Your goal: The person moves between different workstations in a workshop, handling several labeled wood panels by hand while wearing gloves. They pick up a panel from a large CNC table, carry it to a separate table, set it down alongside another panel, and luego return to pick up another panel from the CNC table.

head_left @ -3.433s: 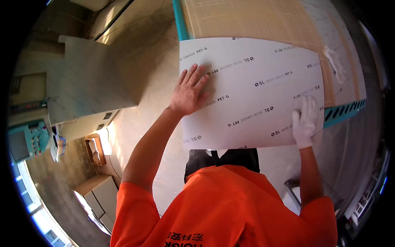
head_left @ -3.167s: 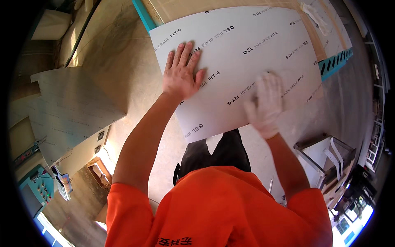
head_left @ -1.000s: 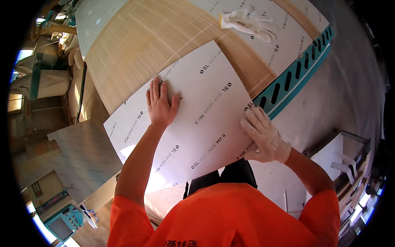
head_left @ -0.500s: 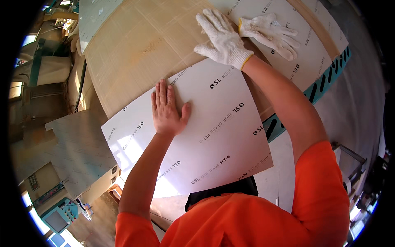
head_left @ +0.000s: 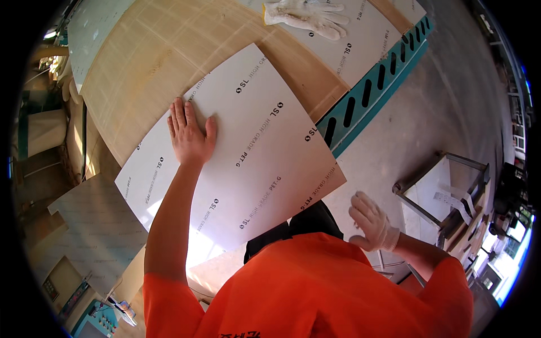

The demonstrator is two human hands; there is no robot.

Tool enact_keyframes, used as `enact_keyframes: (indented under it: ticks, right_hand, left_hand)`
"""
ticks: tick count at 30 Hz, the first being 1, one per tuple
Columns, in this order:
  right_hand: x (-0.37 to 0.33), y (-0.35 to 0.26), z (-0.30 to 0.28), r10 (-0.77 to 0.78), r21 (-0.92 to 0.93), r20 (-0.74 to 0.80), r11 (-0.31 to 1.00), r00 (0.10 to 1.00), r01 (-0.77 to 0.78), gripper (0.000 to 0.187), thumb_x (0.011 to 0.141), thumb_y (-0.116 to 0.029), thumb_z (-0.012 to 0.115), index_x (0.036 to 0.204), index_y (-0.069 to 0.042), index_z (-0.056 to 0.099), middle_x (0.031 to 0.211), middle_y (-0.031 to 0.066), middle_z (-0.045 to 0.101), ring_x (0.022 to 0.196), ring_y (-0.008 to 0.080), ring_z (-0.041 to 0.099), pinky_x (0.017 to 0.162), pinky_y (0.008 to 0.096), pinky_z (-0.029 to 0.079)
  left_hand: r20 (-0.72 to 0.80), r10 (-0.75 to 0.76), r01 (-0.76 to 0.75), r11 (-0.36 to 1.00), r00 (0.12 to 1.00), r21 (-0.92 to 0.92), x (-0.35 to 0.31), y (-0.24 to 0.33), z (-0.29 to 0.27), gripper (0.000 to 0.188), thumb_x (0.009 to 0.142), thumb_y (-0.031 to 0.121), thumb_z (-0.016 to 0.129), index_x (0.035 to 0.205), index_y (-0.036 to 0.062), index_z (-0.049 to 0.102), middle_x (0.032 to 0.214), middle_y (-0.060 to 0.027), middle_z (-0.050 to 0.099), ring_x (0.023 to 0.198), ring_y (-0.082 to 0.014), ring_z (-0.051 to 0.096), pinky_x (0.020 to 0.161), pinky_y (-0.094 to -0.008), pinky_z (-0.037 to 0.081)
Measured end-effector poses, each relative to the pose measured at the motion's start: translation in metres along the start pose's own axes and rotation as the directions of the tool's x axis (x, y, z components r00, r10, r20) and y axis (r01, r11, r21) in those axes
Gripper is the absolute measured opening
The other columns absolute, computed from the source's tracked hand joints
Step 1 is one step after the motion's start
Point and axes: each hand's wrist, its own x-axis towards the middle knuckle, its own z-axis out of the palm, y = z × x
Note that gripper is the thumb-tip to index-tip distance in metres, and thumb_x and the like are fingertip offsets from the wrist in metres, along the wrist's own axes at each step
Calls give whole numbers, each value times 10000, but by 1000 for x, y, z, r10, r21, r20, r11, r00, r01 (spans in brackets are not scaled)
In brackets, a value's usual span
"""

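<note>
My bare left hand point(head_left: 191, 138) lies flat, fingers stretched, on a white plastic sheet point(head_left: 225, 163) with dark print. The sheet rests partly on a tan board and overhangs its near edge toward my body. My right hand point(head_left: 373, 223), in a white knit work glove, is held at my right side, off the sheet and beyond its right corner. Its fingers are loosely bent, the thumb apart, and nothing shows in it. A second white glove point(head_left: 309, 18) with a yellow cuff lies at the far side on another printed sheet point(head_left: 332, 50).
The tan board point(head_left: 163, 62) spreads under the sheets on a teal table with a slotted edge point(head_left: 375, 87). A metal-framed cart point(head_left: 445, 191) stands at the right. At the lower left are a grey sheet-topped surface point(head_left: 93, 225) and a teal control panel point(head_left: 98, 321).
My right hand has left the far edge of the sheet and come back to my right side. My left hand stays flat on the sheet. The view has shifted right.
</note>
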Motion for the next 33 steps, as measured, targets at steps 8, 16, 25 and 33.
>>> enact_keyframes:
  ticks: [8, 16, 25, 33]
  right_hand:
    - [240, 16, -32, -281, -337, -24, 906, 959, 257, 764, 795, -385, 738, 1372, 63, 514, 1467, 242, 479, 1426, 428, 386, 1210, 538, 301]
    - [448, 2, 10, -175, -581, -226, 814, 958, 12, 835, 942, -587, 525, 1473, 52, 449, 1532, 238, 463, 1482, 373, 350, 1268, 498, 154]
    - [480, -54, 61, -423, -345, -142, 868, 895, 356, 675, 915, -443, 637, 1382, 35, 538, 1431, 217, 555, 1389, 388, 461, 1219, 473, 298]
    - [374, 68, -99, -205, -561, -215, 826, 955, 51, 671, 868, -318, 695, 1393, 57, 508, 1474, 234, 494, 1426, 409, 397, 1213, 486, 301]
  left_hand:
    - [-27, -116, 111, 983, 993, -148, -54, -59, -11, 777, 967, 475, 549, 1497, -75, 405, 1651, -252, 247, 1552, -401, 180, 1260, -515, 138]
    - [-48, -349, 343, 935, 936, -93, -123, -126, -19, 758, 963, 427, 519, 1476, -119, 405, 1636, -263, 273, 1547, -403, 198, 1256, -524, 145]
    - [-44, -383, 372, 914, 923, -164, -118, -124, -17, 742, 934, 410, 538, 1469, -96, 442, 1638, -237, 297, 1553, -377, 210, 1259, -516, 143]
    - [-74, -377, 367, 922, 923, -122, -121, -124, -17, 727, 941, 395, 535, 1463, -103, 445, 1638, -242, 294, 1547, -393, 215, 1259, -517, 149]
